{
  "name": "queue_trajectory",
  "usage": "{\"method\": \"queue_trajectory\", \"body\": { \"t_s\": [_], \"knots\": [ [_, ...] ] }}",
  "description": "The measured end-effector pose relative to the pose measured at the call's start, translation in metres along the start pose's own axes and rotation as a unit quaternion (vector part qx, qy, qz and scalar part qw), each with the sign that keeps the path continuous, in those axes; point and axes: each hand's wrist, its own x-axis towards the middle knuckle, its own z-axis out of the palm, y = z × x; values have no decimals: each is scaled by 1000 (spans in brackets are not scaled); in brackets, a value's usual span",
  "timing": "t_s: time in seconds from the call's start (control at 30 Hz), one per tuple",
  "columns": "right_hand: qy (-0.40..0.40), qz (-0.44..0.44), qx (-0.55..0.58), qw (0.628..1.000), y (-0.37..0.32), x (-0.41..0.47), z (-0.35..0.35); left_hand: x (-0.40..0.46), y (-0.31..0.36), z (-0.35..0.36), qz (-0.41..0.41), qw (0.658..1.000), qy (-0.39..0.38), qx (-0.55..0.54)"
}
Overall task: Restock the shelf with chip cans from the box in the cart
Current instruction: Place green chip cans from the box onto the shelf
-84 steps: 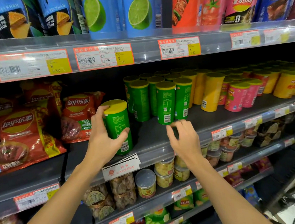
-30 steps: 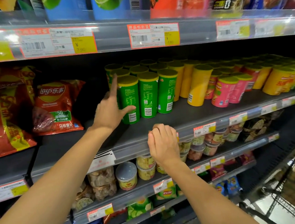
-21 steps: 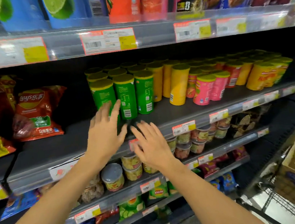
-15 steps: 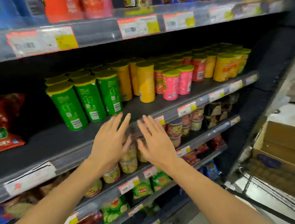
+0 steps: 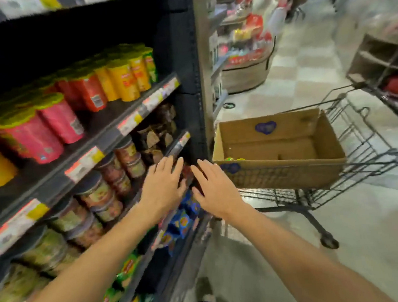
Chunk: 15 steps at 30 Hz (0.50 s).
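Hands swung from shelf toward box, left hand, right hand, fingers spread, empty

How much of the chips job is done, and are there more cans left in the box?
Done: rows of cans already stand on the shelf. In hand: nothing; the left hand and right hand are both open and empty, stretched toward the box in the cart. Left: the box looks mostly empty, but a couple of yellow-green lids peek over its near edge, so a few cans probably remain.
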Motion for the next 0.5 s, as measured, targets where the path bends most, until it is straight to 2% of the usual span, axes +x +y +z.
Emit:
{"method": "queue_trajectory", "body": {
  "t_s": [0.27,0.5],
  "knots": [
    [-23,184,-53,981,129,-41,-3,110,99,60,125,991,-43,-30],
    [-94,260,-35,960,215,-16,23,202,135,121,164,980,-109,-38]
  ]
}}
